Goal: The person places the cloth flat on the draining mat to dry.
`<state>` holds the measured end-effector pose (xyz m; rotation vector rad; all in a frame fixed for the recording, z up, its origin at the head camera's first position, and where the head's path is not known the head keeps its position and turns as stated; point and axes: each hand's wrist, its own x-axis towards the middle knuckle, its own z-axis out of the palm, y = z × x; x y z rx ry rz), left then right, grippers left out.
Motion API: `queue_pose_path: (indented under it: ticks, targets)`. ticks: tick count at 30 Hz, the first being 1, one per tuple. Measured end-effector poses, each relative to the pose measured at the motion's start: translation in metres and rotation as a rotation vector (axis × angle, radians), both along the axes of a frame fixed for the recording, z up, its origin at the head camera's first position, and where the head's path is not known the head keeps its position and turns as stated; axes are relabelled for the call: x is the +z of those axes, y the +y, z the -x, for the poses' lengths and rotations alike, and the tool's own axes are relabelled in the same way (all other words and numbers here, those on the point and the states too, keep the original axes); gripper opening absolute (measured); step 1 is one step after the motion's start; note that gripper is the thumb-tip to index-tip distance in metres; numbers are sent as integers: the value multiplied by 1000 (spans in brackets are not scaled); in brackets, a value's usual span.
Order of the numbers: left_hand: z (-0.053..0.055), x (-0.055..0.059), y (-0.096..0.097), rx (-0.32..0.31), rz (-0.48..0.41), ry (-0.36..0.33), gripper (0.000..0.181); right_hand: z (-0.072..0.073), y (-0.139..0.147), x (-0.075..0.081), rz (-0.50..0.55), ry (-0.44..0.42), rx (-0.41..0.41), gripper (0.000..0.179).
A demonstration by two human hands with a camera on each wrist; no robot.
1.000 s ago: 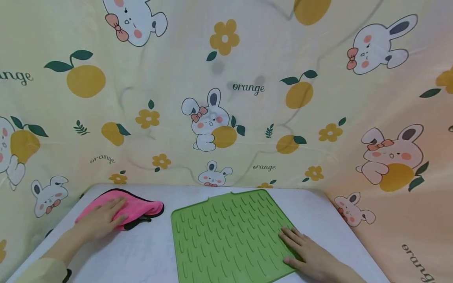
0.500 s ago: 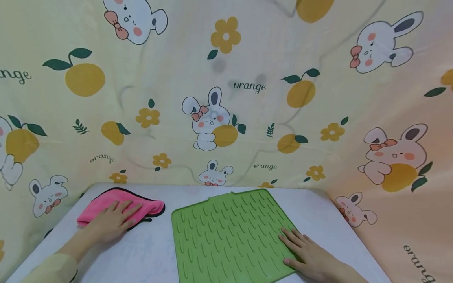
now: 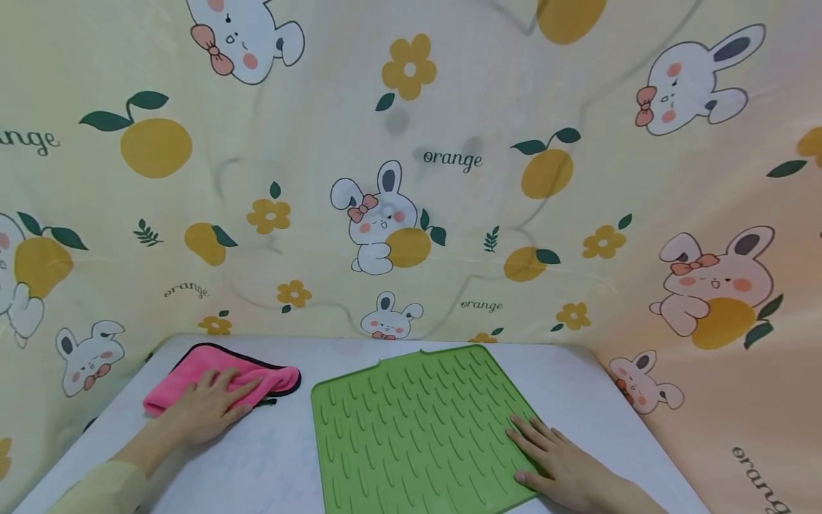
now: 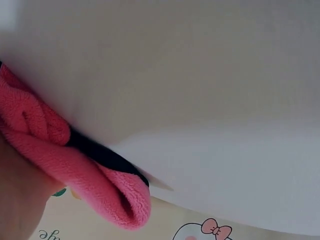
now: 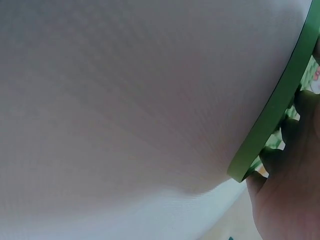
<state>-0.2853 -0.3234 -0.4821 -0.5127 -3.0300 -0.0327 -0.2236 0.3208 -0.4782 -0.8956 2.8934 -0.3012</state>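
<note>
Pink plush is lying beneath my left hand (image 3: 202, 412): the cloth (image 3: 198, 363) is sitting rumpled on the left part of the white table (image 3: 257, 464), just beside the green mat (image 3: 411, 435) without touching it. I'm judging it light, soft and limp, with nothing in it to break, and its nap should be giving my skin some purchase rather than sliding away. For a hold, I'm favouring the folded tip at its right end or the black edging (image 4: 106, 155), where a light pinch should be enough. My left fingers are spreading loosely over its top, pressing rather than clasping. My right hand (image 3: 565, 464) is resting across the mat's right edge, fingers spread, the fingertips and thumb touching its ridged face and not wrapping round it. That mat is looking rubbery and bendable, probably heavier than the cloth; its rim (image 5: 272, 110) is offering the best place to lift.
</note>
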Motion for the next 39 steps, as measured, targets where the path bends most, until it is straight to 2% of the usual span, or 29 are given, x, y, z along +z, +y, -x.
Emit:
queue_pose_path:
  ticks: [4,10,14,18,25,28,33,39]
  targets:
    - [1,0,1,-30,22,62,54,1,0,1,7,-19,1,75]
    - [5,4,4,-68,31,96,52,0,0,2,11,-21,6,73]
    - [5,7,5,-89,17,156,48,0,0,2,10,-30,-1,74]
    - [3,11,6,-78,10,187,47,1,-1,3,16,-43,3,74]
    - [-1,24,9,-62,-69,217,47,0,-1,4,9,-37,3,74]
    - [-1,31,11,-84,-94,272,46,0,-1,4,11,-36,2,74]
    - [-1,41,17,-118,-143,409,43,-1,-1,4,14,-30,5,74]
    - [-1,54,38,-90,-240,433,42,0,0,2,19,-23,6,74]
